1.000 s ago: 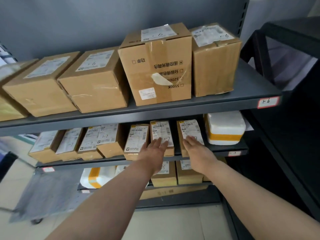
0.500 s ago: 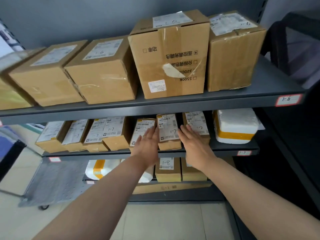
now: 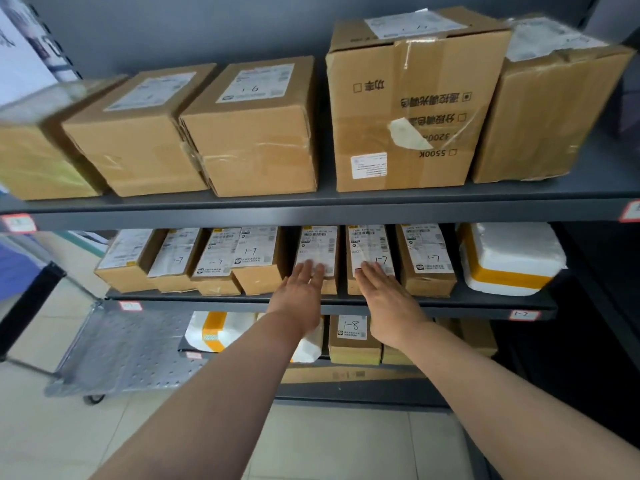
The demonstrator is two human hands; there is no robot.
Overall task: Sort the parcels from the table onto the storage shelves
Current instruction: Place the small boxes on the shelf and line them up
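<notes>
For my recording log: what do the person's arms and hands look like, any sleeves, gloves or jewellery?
The left forearm and right forearm are bare, no sleeve in view. The left hand and right hand are ungloved. No watch, bracelet or ring shows.

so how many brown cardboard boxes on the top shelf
5 brown cardboard boxes: blurred box far left, two mid-sized boxes, tall printed box, taped box far right. More could sit beyond the left edge.
</notes>
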